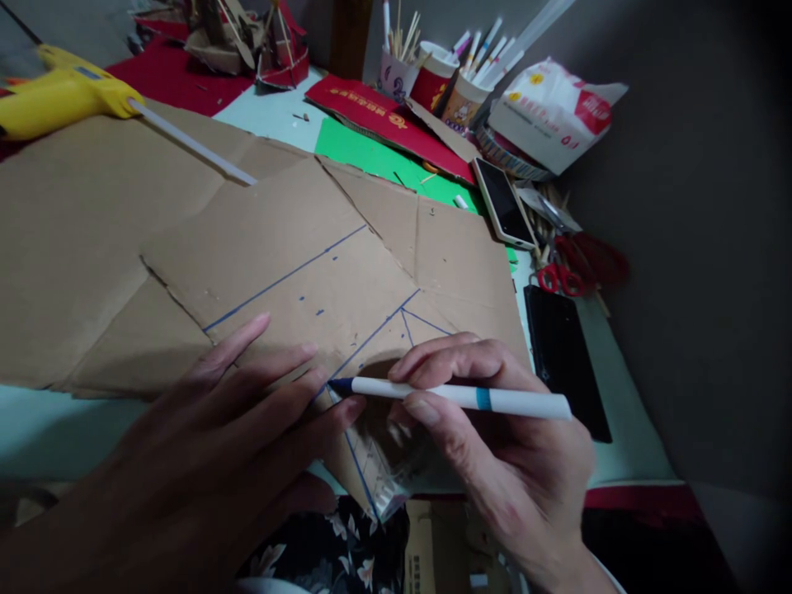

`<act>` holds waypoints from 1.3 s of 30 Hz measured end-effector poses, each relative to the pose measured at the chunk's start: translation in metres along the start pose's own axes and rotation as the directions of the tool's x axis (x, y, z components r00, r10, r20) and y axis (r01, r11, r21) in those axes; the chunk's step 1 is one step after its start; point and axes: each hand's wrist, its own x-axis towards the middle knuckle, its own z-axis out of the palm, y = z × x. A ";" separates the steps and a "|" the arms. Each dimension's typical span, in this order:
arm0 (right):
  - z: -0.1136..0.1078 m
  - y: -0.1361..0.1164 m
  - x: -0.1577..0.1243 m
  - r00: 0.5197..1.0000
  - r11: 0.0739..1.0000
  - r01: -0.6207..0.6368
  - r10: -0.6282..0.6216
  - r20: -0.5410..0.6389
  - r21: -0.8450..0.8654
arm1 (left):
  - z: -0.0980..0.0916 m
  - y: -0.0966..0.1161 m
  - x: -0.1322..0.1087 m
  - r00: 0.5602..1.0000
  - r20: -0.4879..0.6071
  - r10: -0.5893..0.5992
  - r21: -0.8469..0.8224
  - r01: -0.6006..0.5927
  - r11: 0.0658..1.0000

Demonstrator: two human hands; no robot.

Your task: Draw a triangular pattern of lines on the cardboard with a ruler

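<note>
My right hand (495,445) grips a white felt-tip pen (520,402) with a teal band, fingers closed around its barrel. The pen's dark blue tip meets the brown cardboard (290,231) at a drawn blue line, close to my left fingertips. Flat on the cardboard, my left hand (247,437) lies with its fingers stretched out and apart. Blue lines and several small blue marks run across the sheet. Between my hands, a clear, shiny piece (387,491) shows at the cardboard's near corner; its kind I cannot make out.
A yellow glue gun (74,95) with its glue stick lies at the back left. On the right are a phone (504,202), red-handled scissors (560,279) and a black slab (566,359). Cups of pens (464,99) and a tissue pack (548,115) stand behind.
</note>
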 end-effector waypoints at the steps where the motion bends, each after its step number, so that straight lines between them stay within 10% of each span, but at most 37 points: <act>1: 0.000 0.000 0.000 1.000 1.000 0.002 -0.002 0.004 -0.004 | 0.001 0.000 0.000 1.000 -0.009 -0.012 -0.012 0.012 1.000; 21: -0.017 -0.014 -0.001 0.992 0.991 0.016 0.001 0.130 -0.134 | 0.009 0.003 -0.030 0.977 -0.138 -0.164 0.094 0.178 0.979; 39: -0.030 -0.015 -0.001 0.991 0.986 0.004 0.019 0.133 -0.169 | 0.003 -0.008 -0.011 0.999 -0.003 -0.036 0.076 0.036 0.996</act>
